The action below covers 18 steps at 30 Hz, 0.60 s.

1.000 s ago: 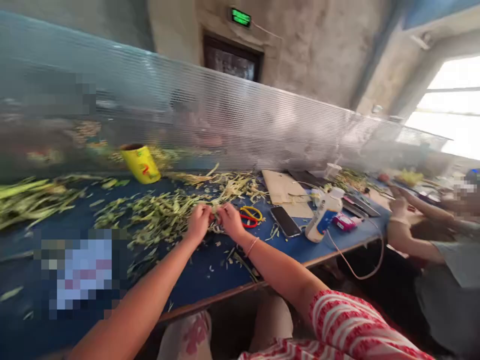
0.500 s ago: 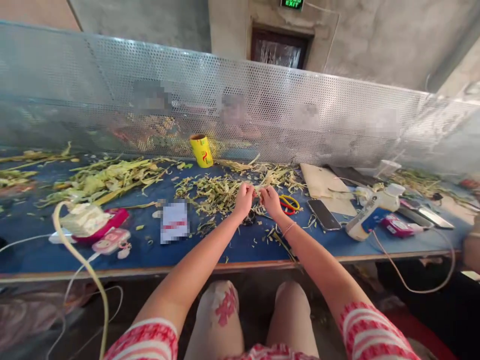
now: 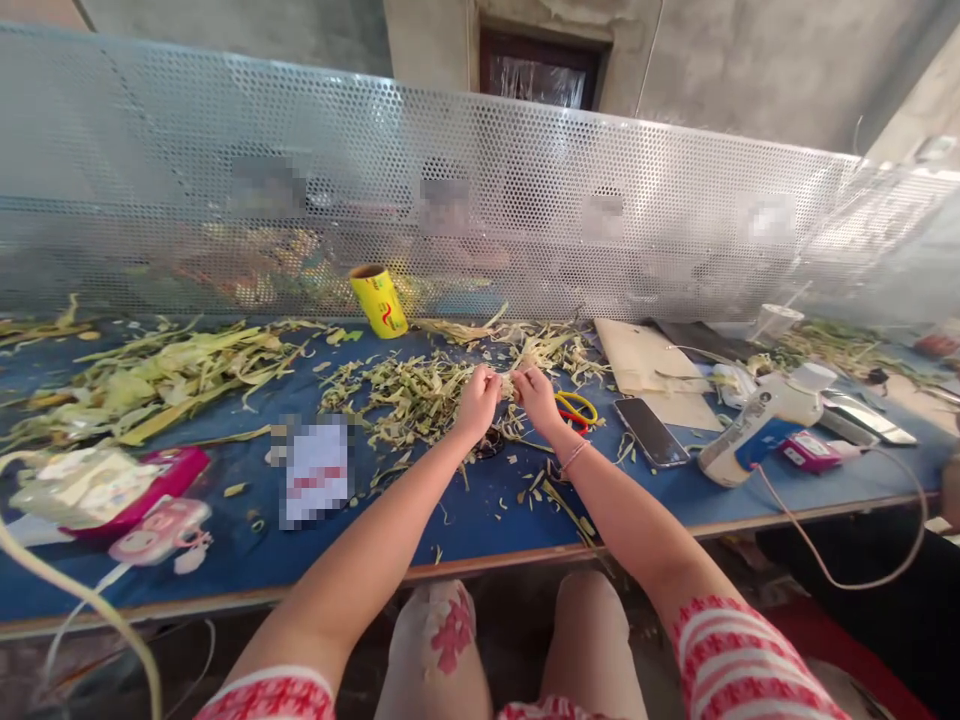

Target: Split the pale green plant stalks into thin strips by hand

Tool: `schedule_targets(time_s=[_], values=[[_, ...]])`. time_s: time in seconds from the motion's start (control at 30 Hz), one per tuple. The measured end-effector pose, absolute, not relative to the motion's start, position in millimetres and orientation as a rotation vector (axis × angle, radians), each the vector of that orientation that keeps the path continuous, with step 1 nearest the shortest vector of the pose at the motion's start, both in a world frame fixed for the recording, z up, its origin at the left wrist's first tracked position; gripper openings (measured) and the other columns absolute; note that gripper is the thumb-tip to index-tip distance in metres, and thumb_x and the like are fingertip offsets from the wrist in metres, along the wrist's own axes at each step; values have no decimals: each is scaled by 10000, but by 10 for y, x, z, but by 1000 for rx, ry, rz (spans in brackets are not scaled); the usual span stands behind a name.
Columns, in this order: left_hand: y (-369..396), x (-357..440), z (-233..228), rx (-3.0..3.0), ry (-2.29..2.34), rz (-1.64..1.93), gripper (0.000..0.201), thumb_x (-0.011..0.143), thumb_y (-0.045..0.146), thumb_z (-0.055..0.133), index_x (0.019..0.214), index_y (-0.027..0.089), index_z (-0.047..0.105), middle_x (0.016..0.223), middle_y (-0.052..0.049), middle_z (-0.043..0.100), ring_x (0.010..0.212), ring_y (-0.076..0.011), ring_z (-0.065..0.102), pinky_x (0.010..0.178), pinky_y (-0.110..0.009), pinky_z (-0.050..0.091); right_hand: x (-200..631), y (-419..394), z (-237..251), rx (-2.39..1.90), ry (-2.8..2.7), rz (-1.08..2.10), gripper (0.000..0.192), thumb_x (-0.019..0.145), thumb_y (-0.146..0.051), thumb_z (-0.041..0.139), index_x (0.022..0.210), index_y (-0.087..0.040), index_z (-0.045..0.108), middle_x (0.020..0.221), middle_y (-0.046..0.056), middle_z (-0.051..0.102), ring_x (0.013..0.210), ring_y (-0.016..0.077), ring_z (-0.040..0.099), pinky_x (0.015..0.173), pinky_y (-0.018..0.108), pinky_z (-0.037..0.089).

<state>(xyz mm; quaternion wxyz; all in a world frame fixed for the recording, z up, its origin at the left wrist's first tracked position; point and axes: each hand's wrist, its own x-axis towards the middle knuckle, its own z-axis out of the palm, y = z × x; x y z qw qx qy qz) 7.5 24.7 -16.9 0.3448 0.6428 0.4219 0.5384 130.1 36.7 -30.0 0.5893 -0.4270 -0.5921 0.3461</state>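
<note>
Both hands meet mid-counter, fingertips pinched together on a pale leaf strip [image 3: 506, 383]: left hand [image 3: 477, 401] & right hand [image 3: 537, 397] each closed on one end, strip held just above the blue counter [image 3: 480, 520]. Green leaf scraps [image 3: 412, 392] piled just left of hands. Yellow/red scissors [image 3: 576, 408] just right of right hand, phone [image 3: 651, 431] farther right. Yellow tape roll [image 3: 379, 300] far side, by perforated screen [image 3: 525, 200].
</note>
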Motion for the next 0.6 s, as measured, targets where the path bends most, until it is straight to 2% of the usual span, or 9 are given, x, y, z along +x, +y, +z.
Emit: schedule_targets(time_s=[0.17, 0.3, 0.4, 0.5, 0.6], values=[[228, 80, -150, 1497, 956, 1352, 197, 875, 345, 484, 763, 208, 396, 491, 87, 397, 439, -73, 335, 503, -228, 263, 1274, 313, -238, -978, -1308, 852, 275, 792, -451, 527, 691, -209, 441, 505, -85, 395, 459, 68, 378, 470, 213, 312], [184, 107, -148, 1244, 839, 1358, 200, 817, 353, 549, 779, 196, 431, 517, 73, 479, 402, -48, 316, 453, -211, 209, 1260, 268, -210, -928, -1279, 893, 268, 796, -442, 536, 702, -213, 432, 506, -91, 373, 448, 64, 370, 462, 210, 307], [145, 129, -139, 1005, 749, 1393, 187, 709, 265, 619, 776, 181, 466, 534, 59, 529, 406, -34, 315, 446, -192, 201, 1250, 249, -211, -916, -1267, 886, 280, 801, -444, 537, 691, -216, 416, 516, -85, 384, 459, 64, 376, 467, 210, 314], [120, 144, -116, 894, 713, 1400, 163, 604, 165, 627, 696, 167, 493, 490, 56, 504, 449, -47, 395, 461, -182, 236, 1240, 229, -196, -910, -1267, 860, 291, 811, -441, 538, 675, -217, 411, 528, -77, 389, 472, 68, 380, 473, 214, 322], [115, 150, -100, 886, 720, 1390, 106, 577, 141, 602, 581, 156, 497, 448, 52, 459, 458, -51, 418, 463, -186, 242, 1238, 200, -164, -893, -1291, 856, 289, 818, -433, 539, 671, -219, 412, 520, -74, 386, 466, 72, 380, 469, 220, 319]])
